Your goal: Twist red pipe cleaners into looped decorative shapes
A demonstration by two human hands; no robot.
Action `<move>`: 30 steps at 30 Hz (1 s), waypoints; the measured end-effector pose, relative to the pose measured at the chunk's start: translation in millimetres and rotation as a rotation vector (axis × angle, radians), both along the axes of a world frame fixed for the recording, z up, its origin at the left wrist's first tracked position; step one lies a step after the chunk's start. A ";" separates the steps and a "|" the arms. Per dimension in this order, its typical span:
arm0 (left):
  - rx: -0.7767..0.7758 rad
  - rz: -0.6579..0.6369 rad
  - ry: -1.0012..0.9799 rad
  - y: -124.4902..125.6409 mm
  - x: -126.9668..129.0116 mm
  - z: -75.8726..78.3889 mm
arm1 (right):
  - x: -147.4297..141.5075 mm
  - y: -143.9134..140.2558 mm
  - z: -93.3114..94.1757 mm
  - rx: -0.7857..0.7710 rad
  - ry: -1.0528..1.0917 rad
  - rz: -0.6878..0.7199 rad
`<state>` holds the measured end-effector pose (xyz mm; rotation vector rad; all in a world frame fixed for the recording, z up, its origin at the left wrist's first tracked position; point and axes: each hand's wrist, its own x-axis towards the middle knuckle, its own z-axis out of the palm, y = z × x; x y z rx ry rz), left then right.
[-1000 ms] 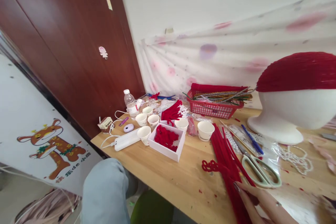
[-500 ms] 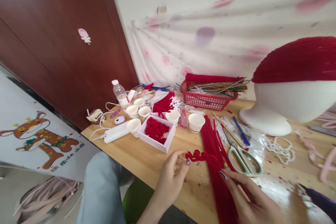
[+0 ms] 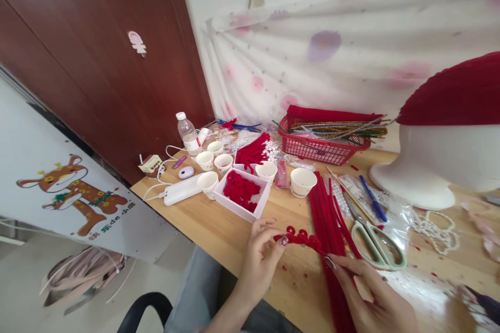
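Up close, the left hand [image 3: 260, 257] pinches the looped end of a red pipe-cleaner knot [image 3: 300, 238] above the bench [image 3: 219, 229], while the right hand [image 3: 373, 296] grips its stem beside a bundle of red pipe cleaners [image 3: 332, 218]; scissors [image 3: 375, 244] lie right, a white box [image 3: 244, 193] farther left.

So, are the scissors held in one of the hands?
No, the scissors lie on the table, apart from both hands.
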<state>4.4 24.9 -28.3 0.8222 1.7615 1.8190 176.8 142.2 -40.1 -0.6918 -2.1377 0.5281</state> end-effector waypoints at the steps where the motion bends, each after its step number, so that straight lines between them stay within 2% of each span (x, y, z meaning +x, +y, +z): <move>1: 0.035 -0.006 -0.026 -0.5 -2.0 -0.9 | -0.7 1.3 -0.4 0.014 0.007 0.002; 6: 0.075 -0.093 -0.262 -1.0 -11.0 2.3 | -4.6 4.2 -1.8 0.043 -0.012 0.015; 11: 0.035 -0.097 -0.248 -0.9 -24.3 3.8 | -10.9 0.0 -2.8 0.041 -0.025 0.050; 18: -0.110 -0.182 -0.119 -3.4 -44.3 -5.1 | -24.8 -12.2 2.3 -0.016 -0.071 0.030; 25: -0.274 -0.250 0.229 -11.5 -53.6 -12.0 | -33.9 -15.5 10.6 0.048 -0.203 0.042; 26: -0.295 -0.247 0.321 -11.5 -54.1 -13.8 | -36.2 -16.2 11.4 0.056 -0.218 0.034; 30: -0.309 -0.273 0.903 -3.8 -52.5 -20.2 | -34.2 -13.9 17.8 0.043 -0.246 0.007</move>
